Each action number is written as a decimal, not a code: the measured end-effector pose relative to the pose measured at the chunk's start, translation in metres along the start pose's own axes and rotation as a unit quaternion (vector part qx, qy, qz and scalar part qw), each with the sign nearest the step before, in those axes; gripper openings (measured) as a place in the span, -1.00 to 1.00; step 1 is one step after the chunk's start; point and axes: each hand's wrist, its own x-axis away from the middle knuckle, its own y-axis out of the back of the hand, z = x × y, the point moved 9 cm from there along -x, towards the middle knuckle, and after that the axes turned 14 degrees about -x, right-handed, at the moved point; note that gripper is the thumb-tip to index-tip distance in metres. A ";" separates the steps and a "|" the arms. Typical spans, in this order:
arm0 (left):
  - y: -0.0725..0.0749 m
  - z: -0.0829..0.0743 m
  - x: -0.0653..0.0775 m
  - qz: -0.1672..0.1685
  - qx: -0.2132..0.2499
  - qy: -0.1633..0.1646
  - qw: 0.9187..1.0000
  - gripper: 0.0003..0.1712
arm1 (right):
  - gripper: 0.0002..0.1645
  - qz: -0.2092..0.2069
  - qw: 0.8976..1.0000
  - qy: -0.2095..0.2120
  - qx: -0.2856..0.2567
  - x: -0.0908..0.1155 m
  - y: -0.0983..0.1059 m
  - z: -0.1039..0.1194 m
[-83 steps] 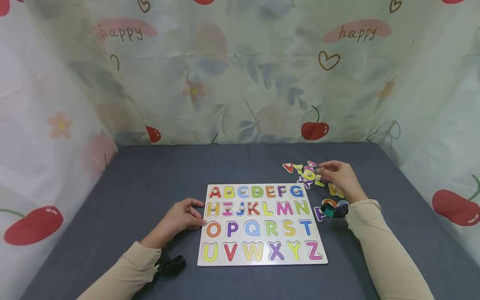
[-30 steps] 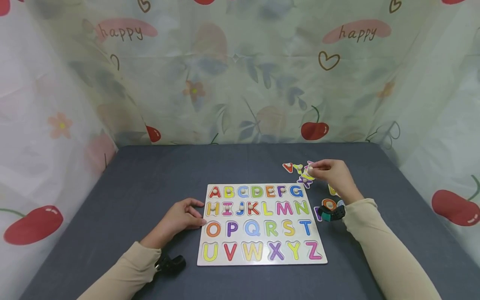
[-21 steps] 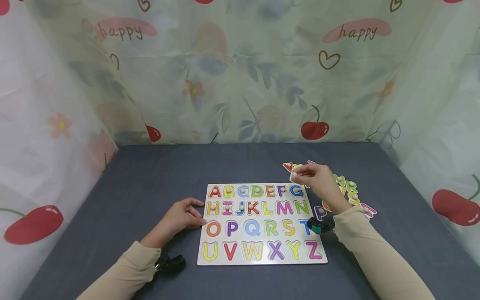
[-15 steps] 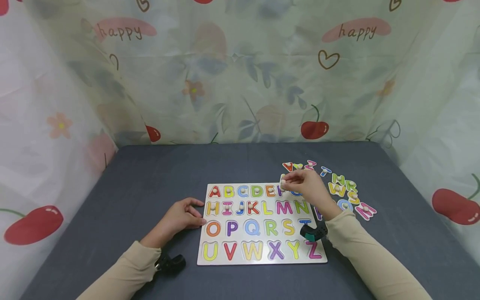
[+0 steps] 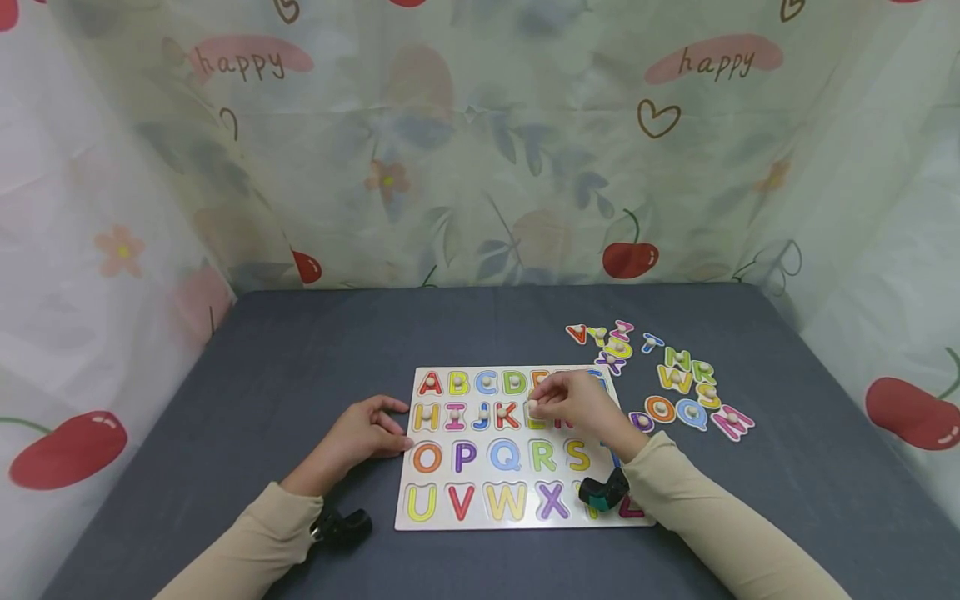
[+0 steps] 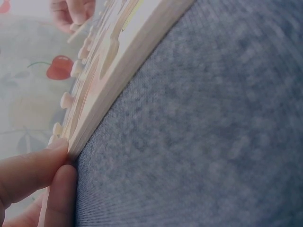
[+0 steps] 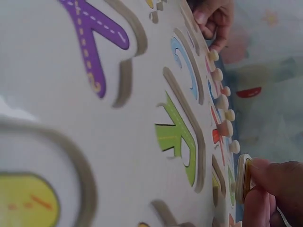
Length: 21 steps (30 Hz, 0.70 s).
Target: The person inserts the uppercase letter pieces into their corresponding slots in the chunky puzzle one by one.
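A white alphabet puzzle board [image 5: 525, 475] lies flat on the dark cloth, its upper rows partly filled with knobbed letters. My right hand [image 5: 581, 408] pinches a letter piece [image 7: 244, 177] by its knob over the second row, at the L recess. That piece is tilted and seen nearly edge-on in the right wrist view, so its face is hidden. With thumb and fingers, my left hand [image 5: 367, 429] holds the board's left edge; the left wrist view shows the thumb [image 6: 57, 149] lapping onto the rim.
Loose knobbed letters lie right of the board, among them a pink M [image 5: 732, 422], an orange O [image 5: 660, 409] and a blue T [image 5: 651, 342]. A red V [image 5: 576, 334] sits behind the board. Black wrist cameras hang below both wrists. A printed curtain [image 5: 480, 167] surrounds the table.
The right hand took the yellow L piece from the loose letters and carried it left and nearer over the board's second row. The left hand has stayed at the left edge.
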 end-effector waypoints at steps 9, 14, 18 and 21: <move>-0.001 0.000 0.001 0.001 -0.003 0.007 1.000 -0.36 | -0.87 0.019 0.999 -0.010 0.029 -0.002 -0.009 -0.011; 0.000 -0.002 0.002 0.003 -0.006 0.008 1.000 -0.36 | -0.89 0.028 0.998 -0.011 0.046 -0.003 -0.010 -0.009; 0.001 -0.003 0.003 0.002 -0.006 0.007 1.000 -0.35 | -0.89 0.039 0.998 -0.017 0.049 -0.004 -0.011 -0.005; 0.001 -0.003 0.003 0.002 -0.008 0.004 1.000 -0.34 | -0.89 0.045 0.998 -0.021 0.047 -0.004 -0.013 -0.005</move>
